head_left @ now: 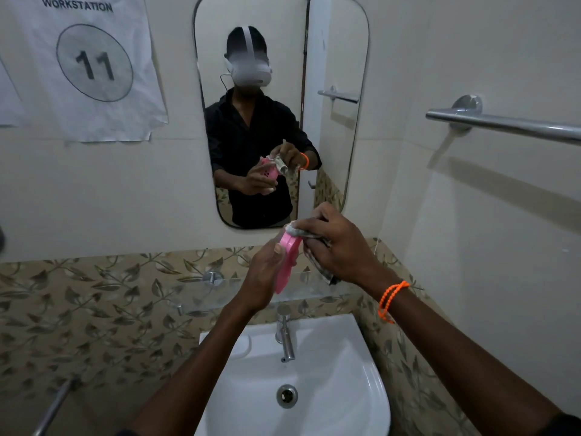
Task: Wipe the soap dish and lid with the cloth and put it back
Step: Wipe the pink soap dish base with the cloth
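A paper sign (91, 64) is hanging on the wall at the left. The left hand (267, 275) is gripping the pink soap dish (287, 262) on edge, fingers curled round it, above the glass shelf (201, 291) and the white sink (314, 388). The right hand (336, 247) is pinching the cloth (301, 232) against the dish's top end. A towel bar (503, 124) is sitting on the right wall.
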